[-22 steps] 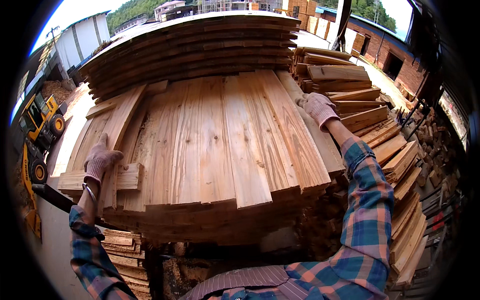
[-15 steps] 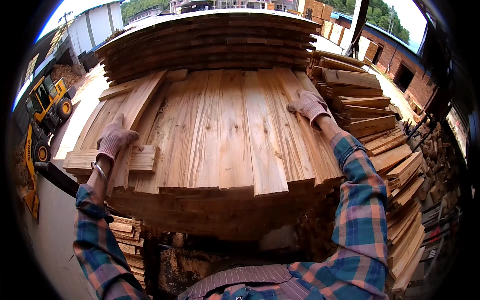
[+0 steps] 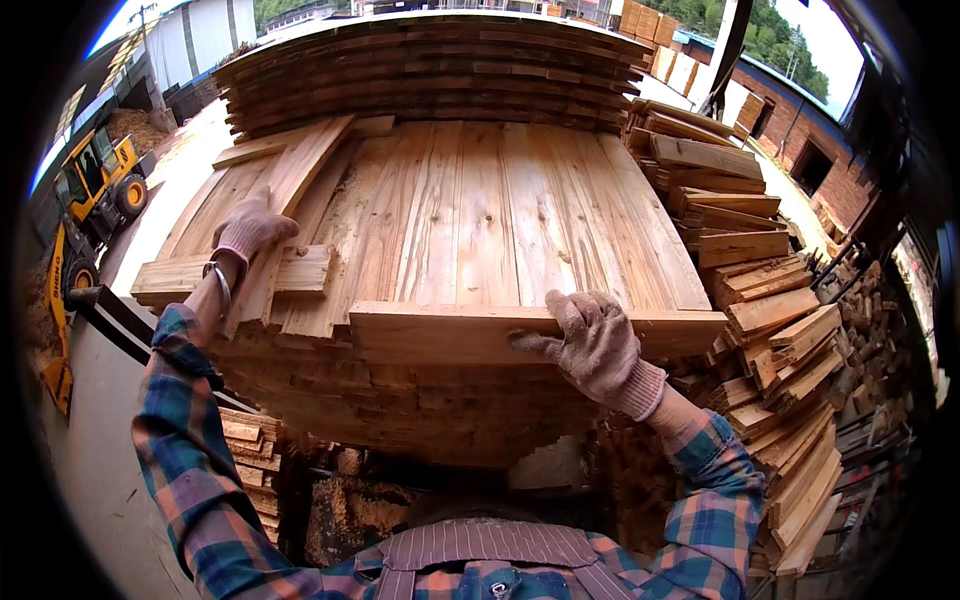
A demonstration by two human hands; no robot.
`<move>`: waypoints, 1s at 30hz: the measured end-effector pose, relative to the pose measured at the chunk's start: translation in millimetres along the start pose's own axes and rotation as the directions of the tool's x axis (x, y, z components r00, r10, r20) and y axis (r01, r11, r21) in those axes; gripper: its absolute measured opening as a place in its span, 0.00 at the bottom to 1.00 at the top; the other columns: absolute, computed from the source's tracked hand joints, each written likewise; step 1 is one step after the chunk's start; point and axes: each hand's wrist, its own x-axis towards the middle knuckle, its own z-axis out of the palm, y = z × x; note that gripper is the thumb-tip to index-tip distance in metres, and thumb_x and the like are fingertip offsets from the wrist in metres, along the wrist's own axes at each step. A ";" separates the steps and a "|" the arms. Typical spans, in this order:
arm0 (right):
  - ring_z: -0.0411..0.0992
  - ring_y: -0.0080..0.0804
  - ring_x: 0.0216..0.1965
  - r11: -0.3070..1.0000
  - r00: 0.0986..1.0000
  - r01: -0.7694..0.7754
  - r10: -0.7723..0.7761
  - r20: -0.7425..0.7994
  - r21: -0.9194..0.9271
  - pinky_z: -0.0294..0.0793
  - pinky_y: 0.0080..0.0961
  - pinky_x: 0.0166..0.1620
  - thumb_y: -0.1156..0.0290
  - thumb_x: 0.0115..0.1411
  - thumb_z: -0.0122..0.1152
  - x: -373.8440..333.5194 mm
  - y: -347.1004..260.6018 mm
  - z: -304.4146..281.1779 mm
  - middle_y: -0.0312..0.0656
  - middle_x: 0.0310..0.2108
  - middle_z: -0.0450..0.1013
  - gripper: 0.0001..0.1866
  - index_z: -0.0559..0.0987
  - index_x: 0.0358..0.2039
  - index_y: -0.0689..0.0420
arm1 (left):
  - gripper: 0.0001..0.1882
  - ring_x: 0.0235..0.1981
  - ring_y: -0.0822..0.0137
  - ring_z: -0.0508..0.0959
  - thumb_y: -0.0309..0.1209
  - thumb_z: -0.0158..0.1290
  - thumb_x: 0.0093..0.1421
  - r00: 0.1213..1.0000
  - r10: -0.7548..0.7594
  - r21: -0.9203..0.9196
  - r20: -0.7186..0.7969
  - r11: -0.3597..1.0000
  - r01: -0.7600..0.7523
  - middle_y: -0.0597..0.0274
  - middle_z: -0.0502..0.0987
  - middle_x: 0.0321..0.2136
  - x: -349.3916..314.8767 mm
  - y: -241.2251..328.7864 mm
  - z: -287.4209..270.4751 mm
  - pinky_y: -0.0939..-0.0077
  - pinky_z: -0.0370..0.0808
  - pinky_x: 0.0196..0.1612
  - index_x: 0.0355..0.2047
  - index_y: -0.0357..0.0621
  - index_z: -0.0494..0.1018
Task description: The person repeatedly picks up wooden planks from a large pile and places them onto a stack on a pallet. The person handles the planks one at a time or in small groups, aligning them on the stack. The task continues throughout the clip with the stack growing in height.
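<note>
My left hand (image 3: pixel 250 228), in a knitted work glove, lies on a long plank (image 3: pixel 305 165) that slants over the left side of the layer. Its forefinger and thumb are stretched out. A short wood block (image 3: pixel 305 270) lies crosswise beside it. At the near ends of several planks laid side by side (image 3: pixel 485 215), a crosswise board (image 3: pixel 440 335) stands on edge. My gloved right hand (image 3: pixel 600 350) is closed on this board right of its middle, the thumb on its front face and the fingers at its top edge.
Behind the layer rises a high stack of boards (image 3: pixel 430 80). Loose timber offcuts (image 3: pixel 735 200) pile up along the right side. A yellow wheel loader (image 3: pixel 105 170) stands at the far left. Below left is a lower board stack (image 3: pixel 250 450).
My right hand has come from the far right planks to the near edge. The crosswise board now stands across the plank ends in its grip. My left hand stays on the slanted plank.
</note>
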 end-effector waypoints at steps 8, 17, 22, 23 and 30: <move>0.64 0.46 0.53 0.935 0.735 -0.154 -0.107 0.670 0.319 0.65 0.39 0.56 0.67 0.39 0.74 81.8 51.9 -67.0 0.47 0.56 0.61 0.43 0.69 0.59 0.34 | 0.44 0.57 0.52 0.70 0.44 0.62 0.42 0.973 -0.192 0.062 0.128 0.981 0.185 0.52 0.69 0.56 -8.2 -3.3 -9.3 0.44 0.67 0.55 0.59 0.46 0.62; 0.54 0.46 0.65 0.679 0.669 -0.480 -0.125 0.732 0.555 0.53 0.36 0.67 0.69 0.35 0.76 88.2 79.3 22.6 0.46 0.64 0.59 0.39 0.76 0.53 0.38 | 0.42 0.55 0.52 0.72 0.43 0.63 0.41 0.987 -0.141 0.059 0.076 0.989 0.136 0.49 0.72 0.53 -8.4 7.9 -3.9 0.53 0.72 0.52 0.58 0.46 0.63; 0.50 0.48 0.67 0.730 0.715 -0.380 -0.158 0.681 0.568 0.50 0.41 0.68 0.67 0.39 0.75 91.4 68.2 25.0 0.44 0.64 0.58 0.35 0.77 0.52 0.37 | 0.47 0.52 0.51 0.74 0.44 0.65 0.42 0.997 -0.064 0.020 0.040 0.998 0.063 0.43 0.71 0.52 -11.5 -1.3 -5.5 0.65 0.70 0.55 0.60 0.39 0.60; 0.50 0.49 0.67 0.732 0.696 -0.400 -0.149 0.702 0.552 0.49 0.41 0.68 0.66 0.40 0.74 90.0 70.3 24.5 0.46 0.64 0.57 0.34 0.76 0.52 0.37 | 0.47 0.53 0.51 0.73 0.45 0.65 0.42 0.996 -0.061 0.005 0.062 0.998 0.061 0.43 0.71 0.53 -10.7 1.5 -3.1 0.65 0.70 0.55 0.60 0.39 0.60; 0.59 0.43 0.63 0.536 0.731 -0.560 -0.040 0.681 0.632 0.61 0.36 0.64 0.57 0.47 0.71 124.2 66.7 33.8 0.48 0.61 0.63 0.38 0.69 0.59 0.52 | 0.49 0.51 0.55 0.74 0.49 0.68 0.39 0.991 -0.048 -0.116 0.124 0.991 0.063 0.45 0.72 0.51 13.7 -13.8 -4.8 0.64 0.73 0.51 0.58 0.36 0.63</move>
